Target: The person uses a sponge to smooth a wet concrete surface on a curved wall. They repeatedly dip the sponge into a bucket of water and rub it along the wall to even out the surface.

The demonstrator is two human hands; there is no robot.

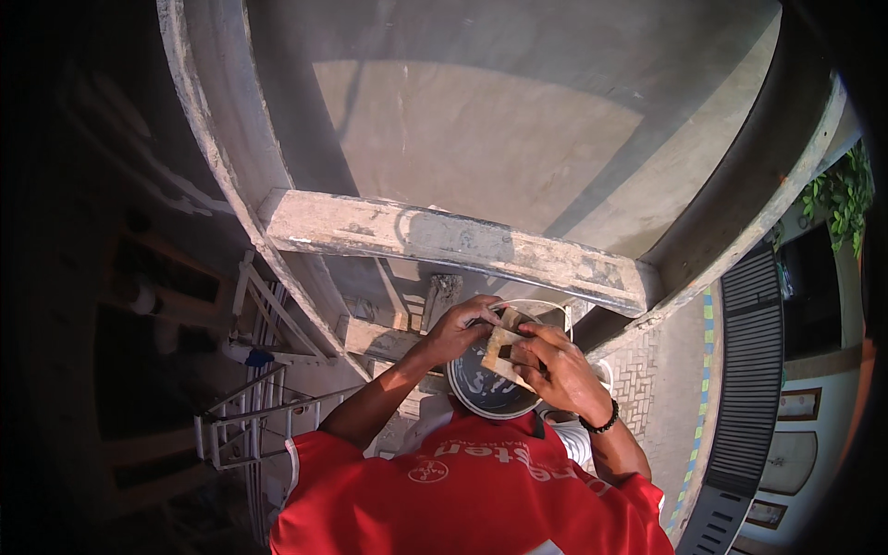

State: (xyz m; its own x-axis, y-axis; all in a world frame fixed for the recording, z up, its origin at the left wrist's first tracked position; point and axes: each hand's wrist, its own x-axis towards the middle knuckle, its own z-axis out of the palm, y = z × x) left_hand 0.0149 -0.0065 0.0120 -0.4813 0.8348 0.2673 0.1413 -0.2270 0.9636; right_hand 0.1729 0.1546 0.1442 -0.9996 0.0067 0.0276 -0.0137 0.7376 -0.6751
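In front of my chest is a round bucket [491, 393], dark inside with whitish smears and a thin light wire handle. Over its mouth, my right hand [562, 372] grips a tan, wood-like piece [504, 362] with a dark gap in it, perhaps a plastering float. A dark beaded band circles that wrist. My left hand [460, 330] is at the far left rim of the bucket, fingers curled beside the upper end of the tan piece. What its fingertips pinch is hidden.
A plaster-stained crossbeam [453, 242] spans two side rails just beyond my hands. Behind it rises a grey plastered wall [481, 129]. Metal scaffolding [250, 421] stands lower left. At right lie brick paving [638, 393] and a dark slatted gate [747, 370].
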